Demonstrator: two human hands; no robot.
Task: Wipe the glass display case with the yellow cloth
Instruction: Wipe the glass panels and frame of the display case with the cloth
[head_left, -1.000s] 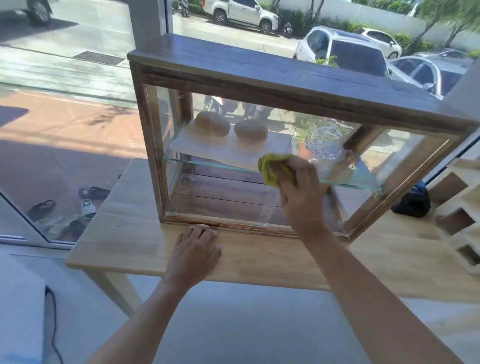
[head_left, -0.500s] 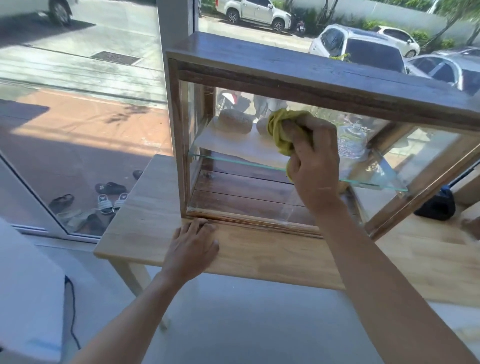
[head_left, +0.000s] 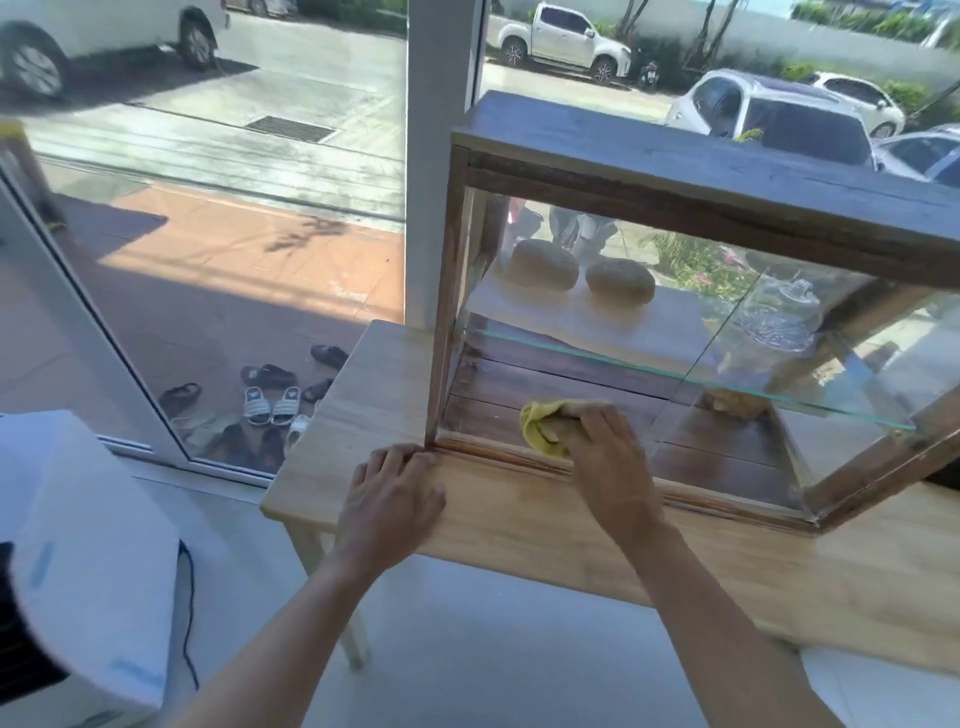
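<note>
Sunlit pavement and parked cars (head_left: 769, 111) fill the big window behind a pale wooden desk (head_left: 519, 525), and on that desk sits the glass display case (head_left: 675, 171) with its dark wooden frame. Down at the lower left of the front pane we have the yellow cloth (head_left: 543, 423), bunched up and pressed against the glass just above the bottom rail. The right hand (head_left: 602, 452) has it: the grip is closed round the cloth, fingers curled over the top of the wad, knuckles toward the camera, the cloth poking out to the left of the fingers. The right forearm runs up from the bottom edge, angled left toward the case. The left hand (head_left: 392, 493) lies flat on the desk, palm down, fingers straight and holding nothing, fingertips touching the case's lower left corner; its forearm comes up from the lower left.

Inside the case, a glass shelf (head_left: 649, 366) carries two round bread loaves (head_left: 582, 273) on a pale board, and a cut-glass lidded dish (head_left: 779, 317) to the right. Sandals and slippers (head_left: 270, 400) sit outside on the pavement beyond the window. At lower left, a white box-shaped appliance (head_left: 88, 551) with a black cable, blurred. No writing can be read anywhere.
</note>
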